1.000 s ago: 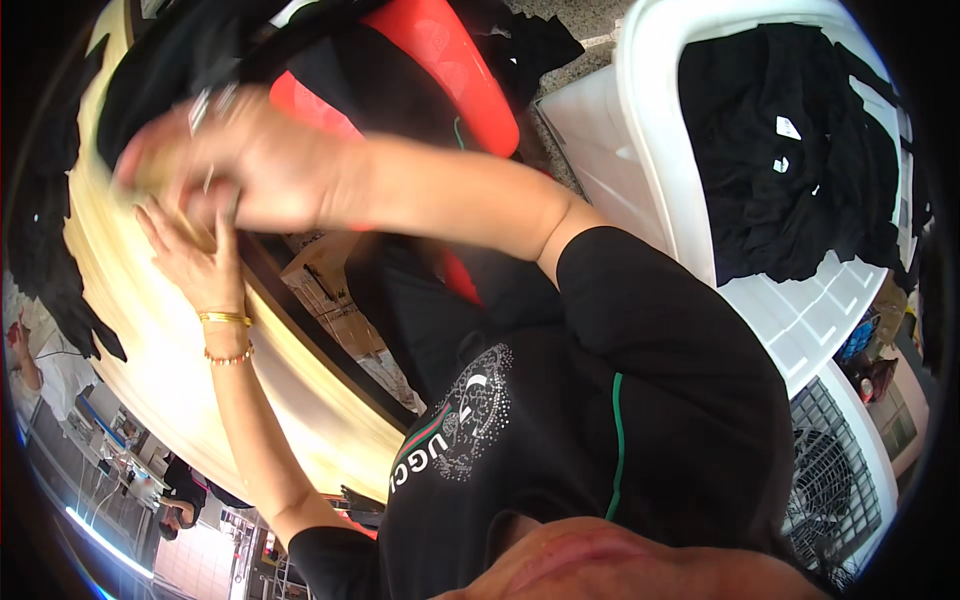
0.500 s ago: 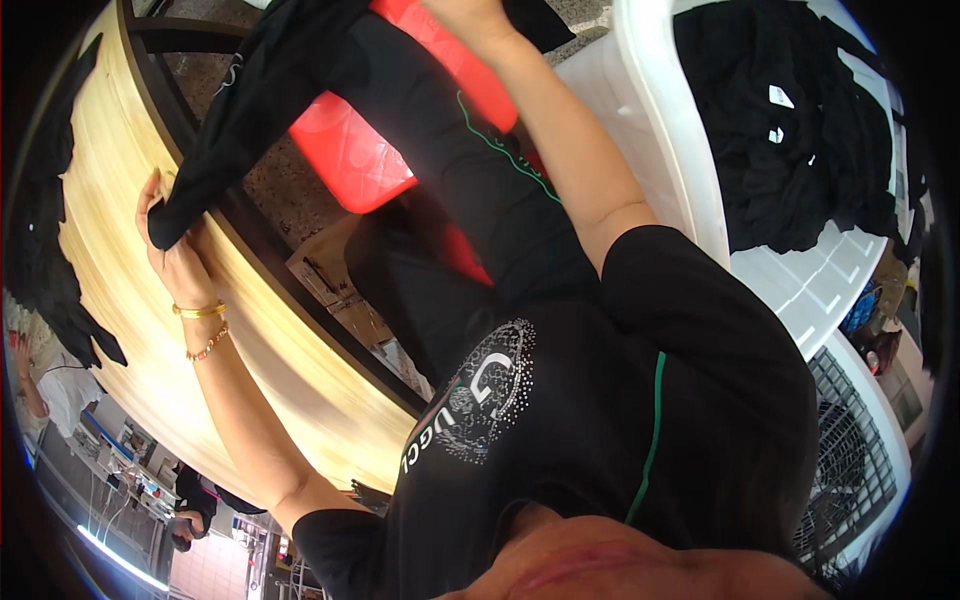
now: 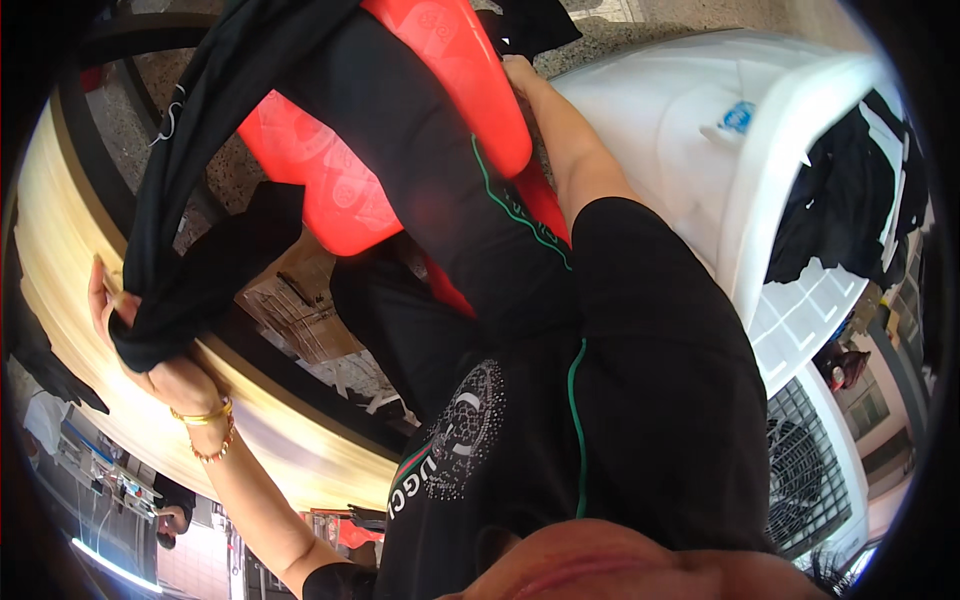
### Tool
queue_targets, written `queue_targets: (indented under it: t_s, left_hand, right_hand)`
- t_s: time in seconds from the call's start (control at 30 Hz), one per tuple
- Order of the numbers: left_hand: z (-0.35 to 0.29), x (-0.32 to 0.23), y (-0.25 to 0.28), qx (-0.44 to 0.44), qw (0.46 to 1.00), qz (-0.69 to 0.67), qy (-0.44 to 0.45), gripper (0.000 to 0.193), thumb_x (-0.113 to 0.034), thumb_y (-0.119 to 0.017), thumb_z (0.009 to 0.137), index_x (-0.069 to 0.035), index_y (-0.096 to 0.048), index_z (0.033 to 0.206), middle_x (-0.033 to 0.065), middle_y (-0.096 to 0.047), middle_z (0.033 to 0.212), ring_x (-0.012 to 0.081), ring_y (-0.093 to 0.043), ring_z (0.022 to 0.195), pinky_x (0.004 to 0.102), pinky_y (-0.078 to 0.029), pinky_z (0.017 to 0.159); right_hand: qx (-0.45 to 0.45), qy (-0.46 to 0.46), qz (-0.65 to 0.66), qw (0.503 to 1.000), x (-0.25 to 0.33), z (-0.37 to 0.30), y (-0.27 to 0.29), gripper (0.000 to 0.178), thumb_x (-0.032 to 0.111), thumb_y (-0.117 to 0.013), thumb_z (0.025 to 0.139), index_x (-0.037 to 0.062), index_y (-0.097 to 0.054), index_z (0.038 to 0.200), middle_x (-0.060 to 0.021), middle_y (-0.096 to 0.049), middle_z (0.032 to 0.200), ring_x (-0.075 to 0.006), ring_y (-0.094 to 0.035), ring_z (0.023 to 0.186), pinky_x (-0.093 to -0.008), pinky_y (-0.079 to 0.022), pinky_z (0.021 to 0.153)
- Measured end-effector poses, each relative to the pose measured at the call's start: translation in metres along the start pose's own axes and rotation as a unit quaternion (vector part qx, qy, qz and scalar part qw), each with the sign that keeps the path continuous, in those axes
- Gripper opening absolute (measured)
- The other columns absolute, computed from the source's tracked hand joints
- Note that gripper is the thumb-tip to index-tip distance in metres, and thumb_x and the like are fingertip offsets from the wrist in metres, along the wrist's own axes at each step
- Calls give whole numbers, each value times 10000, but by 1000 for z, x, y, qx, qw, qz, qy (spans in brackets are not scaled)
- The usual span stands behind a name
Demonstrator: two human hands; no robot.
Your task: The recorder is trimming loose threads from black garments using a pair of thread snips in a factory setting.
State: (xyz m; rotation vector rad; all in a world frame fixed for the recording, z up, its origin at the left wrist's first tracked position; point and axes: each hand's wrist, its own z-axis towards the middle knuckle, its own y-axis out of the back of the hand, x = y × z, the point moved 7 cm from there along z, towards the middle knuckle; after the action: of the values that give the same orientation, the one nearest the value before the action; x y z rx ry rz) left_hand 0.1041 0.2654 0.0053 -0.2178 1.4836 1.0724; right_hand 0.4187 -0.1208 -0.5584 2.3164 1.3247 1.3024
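Observation:
My left hand [image 3: 165,370] is over the pale wooden table [image 3: 60,220], closed around the end of a black garment [image 3: 255,75]. That garment runs upward from my hand, with a small white print on it, and lies beside my black-trousered leg. Beyond the red plastic seat [image 3: 440,60], my right hand [image 3: 518,75] reaches down next to another black cloth [image 3: 538,25]. Its fingers are mostly hidden, so I cannot tell whether it grips that cloth.
At the right, a large white plastic tub [image 3: 690,130] lies tipped, with black garments [image 3: 840,190] inside. A white-framed fan [image 3: 800,470] stands nearer. More black cloth [image 3: 50,365] hangs at the table's left edge. A person [image 3: 175,510] is in the background.
My left hand has come nearer with the garment's end. My right hand has moved right and down beside the seat. The view has shifted, and the tub shows more of its outer side.

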Motion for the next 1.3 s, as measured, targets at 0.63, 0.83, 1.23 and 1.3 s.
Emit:
queue_targets:
  t_s: [0.63, 0.83, 1.23, 1.3]
  left_hand:
    - [-10, 1, 24, 19, 993, 99, 59, 304, -216, -396, 1020, 2, -556, 1159, 128, -367, 1531, 246, -525, 1246, 368, -440, 1084]
    - [-4, -1, 7, 8, 995, 92, 29, 294, -216, -405, 1035, 21, -559, 1112, 136, -346, 1541, 287, -444, 1343, 414, -400, 1120]
    - [1, -10, 2, 14, 994, 97, -56, 286, -237, -449, 1043, 4, -508, 902, 217, -421, 1480, 296, -408, 1352, 449, -219, 1187]
    - [-2, -10, 4, 16, 992, 121, -21, 289, -221, -393, 1039, 22, -548, 1013, 156, -342, 1540, 299, -380, 1392, 431, -333, 1152]
  right_hand:
    - [87, -25, 3, 996, 22, 61, -145, 368, 339, -566, 857, 110, -723, 1099, -179, -716, 1036, -353, -682, 987, -428, -517, 889]
    - [54, -22, -64, 996, 3, 46, -63, 373, 345, -569, 855, 103, -722, 1095, -182, -716, 1030, -351, -682, 990, -429, -517, 888]
    - [3, -17, -56, 998, 3, -2, 14, 370, 342, -589, 846, 83, -721, 1075, -181, -719, 1000, -336, -686, 961, -424, -522, 864]
    - [0, -19, -41, 999, -5, -4, 10, 369, 340, -594, 843, 79, -721, 1070, -180, -720, 993, -332, -688, 952, -422, -523, 858]
